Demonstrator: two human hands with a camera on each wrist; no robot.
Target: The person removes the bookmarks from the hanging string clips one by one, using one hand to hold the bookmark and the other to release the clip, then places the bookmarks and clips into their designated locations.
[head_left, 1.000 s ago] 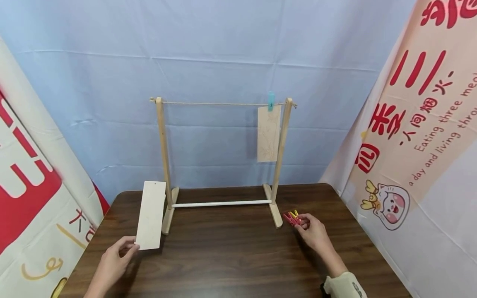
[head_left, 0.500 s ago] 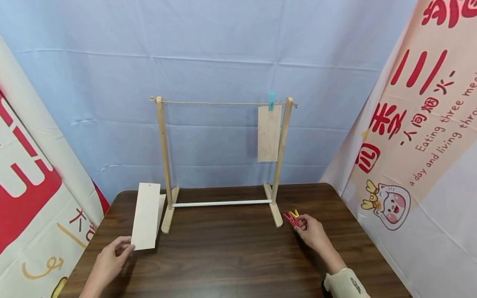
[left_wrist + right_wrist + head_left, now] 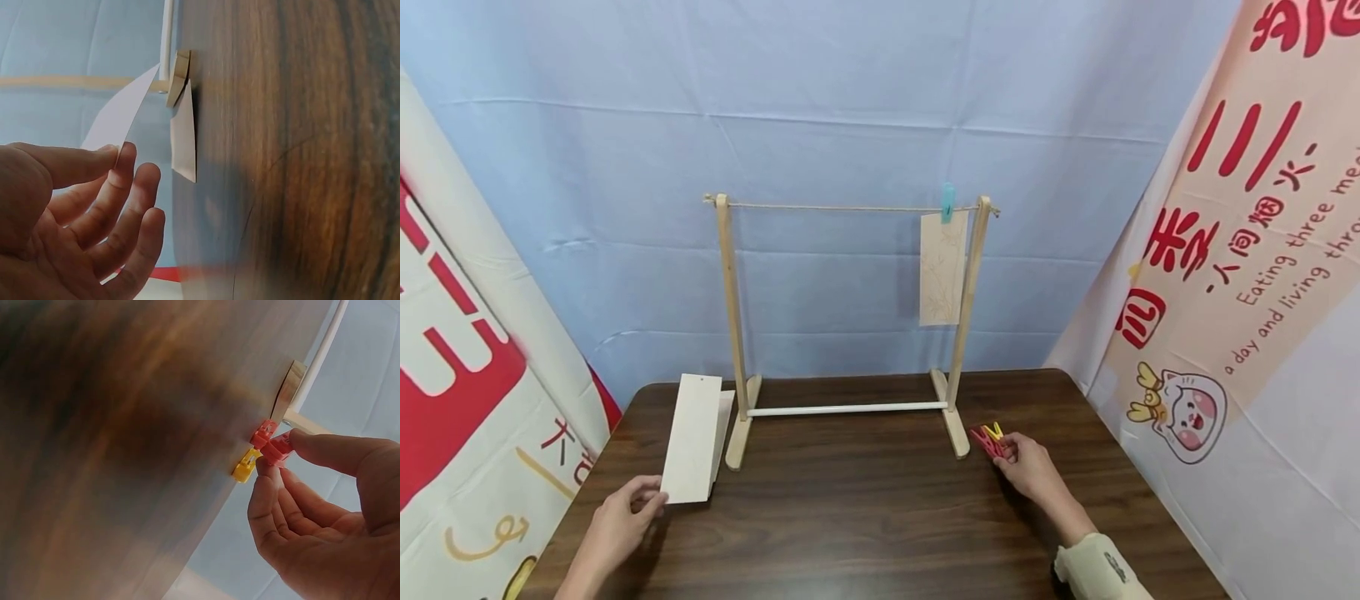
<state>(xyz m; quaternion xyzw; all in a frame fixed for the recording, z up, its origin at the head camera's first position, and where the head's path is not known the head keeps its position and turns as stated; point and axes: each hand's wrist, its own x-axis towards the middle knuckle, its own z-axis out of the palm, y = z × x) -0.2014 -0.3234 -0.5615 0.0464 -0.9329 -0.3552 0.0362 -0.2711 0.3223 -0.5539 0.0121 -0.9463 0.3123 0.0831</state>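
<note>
My left hand (image 3: 617,527) pinches a pale rectangular card (image 3: 692,437) with a small hole at its top, by its lower left corner. In the left wrist view this card (image 3: 119,112) is raised above the table, and a second card (image 3: 184,137) lies on the tabletop by the rack's foot. My right hand (image 3: 1028,468) pinches a red clothespin (image 3: 278,449) between thumb and fingertips. Right beside it are another red clothespin (image 3: 263,434) and a yellow clothespin (image 3: 246,465). From the rack's string hangs a patterned card (image 3: 942,271) under a blue clothespin (image 3: 947,203).
A wooden rack (image 3: 732,308) stands at the back of the brown table (image 3: 850,517), with a string (image 3: 842,207) across its top and a white bar (image 3: 850,409) low down. Behind it hangs a light blue cloth (image 3: 842,108); a printed cloth (image 3: 1240,250) lines the right side.
The left hand has shifted the held card slightly left and lowered it, so more of the second card shows behind. My right hand has stayed nearly still at the clothespins.
</note>
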